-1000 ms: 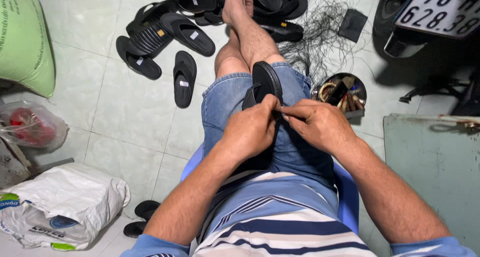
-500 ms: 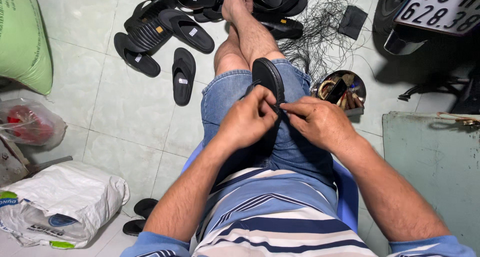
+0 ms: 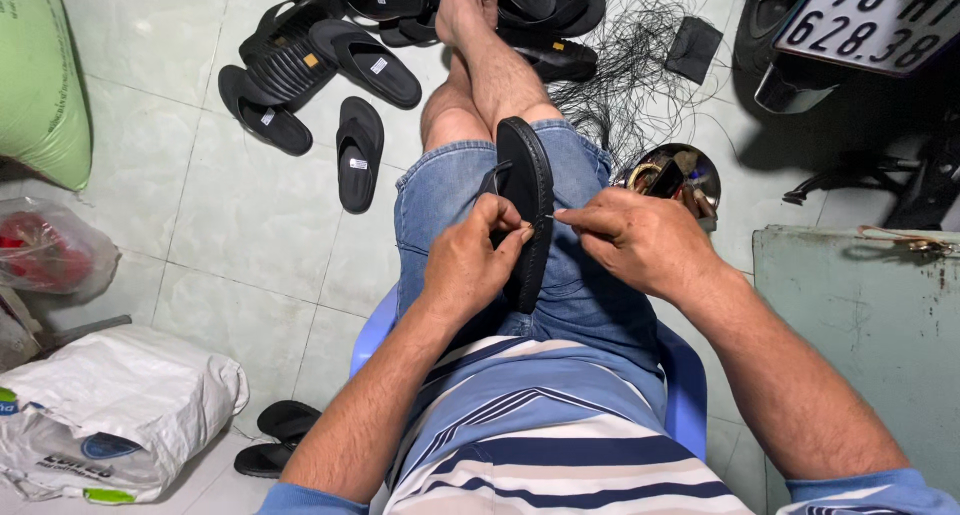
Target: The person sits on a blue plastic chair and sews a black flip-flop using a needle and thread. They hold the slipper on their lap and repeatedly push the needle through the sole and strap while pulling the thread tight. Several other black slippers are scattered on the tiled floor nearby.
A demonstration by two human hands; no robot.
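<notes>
Tiled floor w/ sandals (image 3: 300, 70); both hands (image 3: 480, 260) (image 3: 640, 240) pinch black sandal (image 3: 530, 190).

Pale tiled floor (image 3: 250, 225); landmark: heap of black sandals (image 3: 330, 45) at top. Single sandal (image 3: 358, 153) just below heap; tangle of black thread (image 3: 640, 65) right of heap; white sack (image 3: 110, 415) well below heap; green sack (image 3: 40, 75) left of heap

Both forearms reach in from five and seven o'clock, meeting over the lap. The left hand (image 3: 478, 258) curls with thumb and forefinger pinched; the right hand (image 3: 640, 240) lies knuckles-up, its fingertips pinched toward nine o'clock.
</notes>
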